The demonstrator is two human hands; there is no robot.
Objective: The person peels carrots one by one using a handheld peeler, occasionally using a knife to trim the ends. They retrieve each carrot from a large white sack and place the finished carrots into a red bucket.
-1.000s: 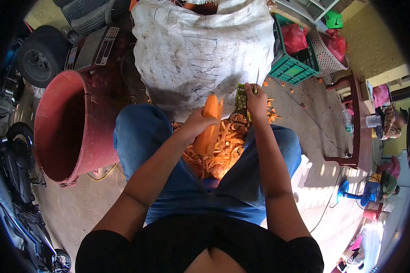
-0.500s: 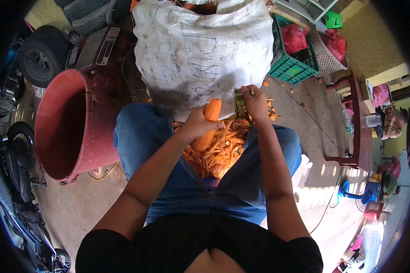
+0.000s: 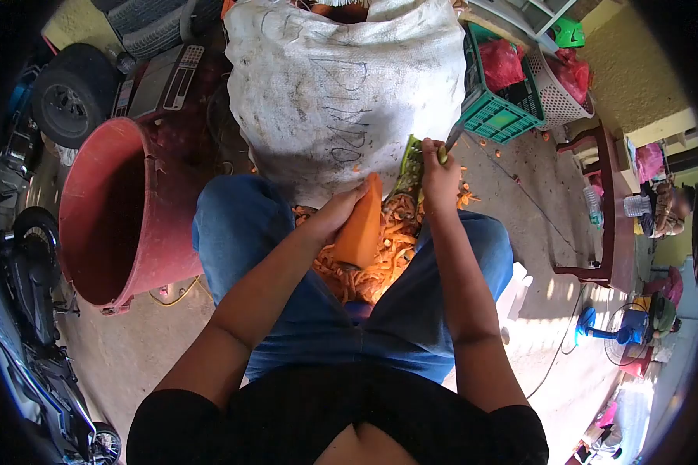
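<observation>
My left hand [image 3: 340, 209] is wrapped round a thick orange carrot [image 3: 360, 234], held slanting between my knees with its dark end downward. In my right hand [image 3: 440, 180] is the handle of a flat green grater [image 3: 412, 164], its blade full of small holes. The grater stands just right of the carrot, apart from it. Beneath both hands lies a heap of orange shavings [image 3: 394, 254]. A large white sack [image 3: 341, 85] with dark writing stands right in front of my hands.
To my left a red tub [image 3: 171, 225] lies tilted, near a wheel [image 3: 66, 97] and a motorcycle [image 3: 35, 318]. A green crate [image 3: 504, 120] and a white basket [image 3: 554, 101] holding red bags stand at the right. Further right are a wooden bench [image 3: 616, 209] and blue fan [image 3: 616, 335].
The carrot has turned in my left hand, so its dark end now faces me. My right hand has tilted the grater, showing more of its green face.
</observation>
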